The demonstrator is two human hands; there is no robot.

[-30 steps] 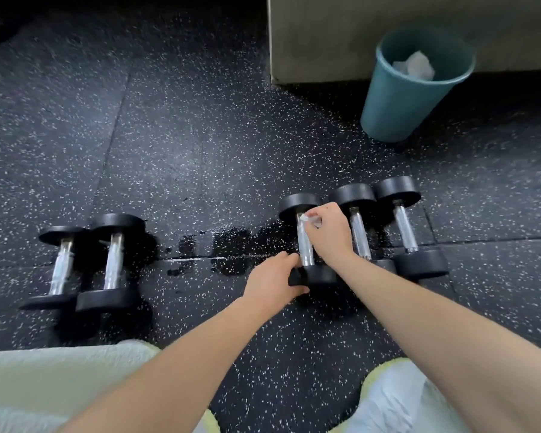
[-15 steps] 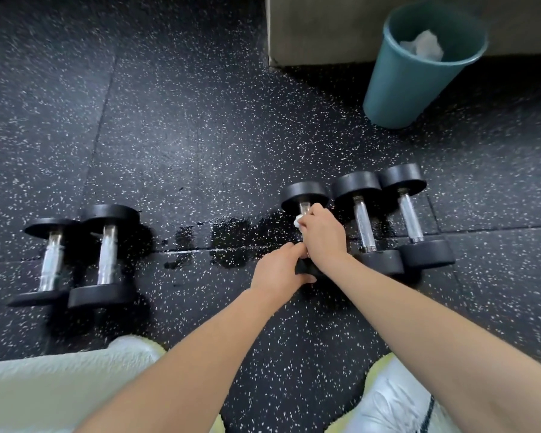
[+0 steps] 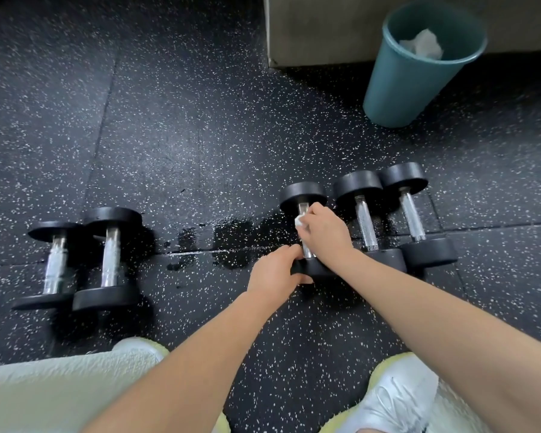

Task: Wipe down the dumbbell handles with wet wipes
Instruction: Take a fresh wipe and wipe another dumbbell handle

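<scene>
The black speckled rubber floor (image 3: 185,126) carried five black round-headed dumbbells with chrome handles, all lying with their handles running near to far.

Work item: the leftmost dumbbell (image 3: 303,195) of the right-hand group of three lay on the floor at centre right. Its far head was exposed; its near head was partly covered by the hands.

Right hand (image 3: 325,235): fingers were curled around the upper part of the chrome handle, clamping a crumpled white wet wipe (image 3: 300,220) against it. A short length of bare handle showed below this hand.

Left hand (image 3: 275,271): fingers and thumb were wrapped over the near black head of the same dumbbell, grasping it.

Adjacent items: two further dumbbells (image 3: 364,217) (image 3: 413,218) lay just beside the work item on its right. A separate pair (image 3: 57,264) (image 3: 111,260) lay well apart at the left. A dark wet patch (image 3: 238,232) marked the floor between the two groups.

A teal plastic bin (image 3: 400,85) stood at the far right, holding crumpled white wipes (image 3: 422,43). A white shoe (image 3: 397,398) showed at the near right.
</scene>
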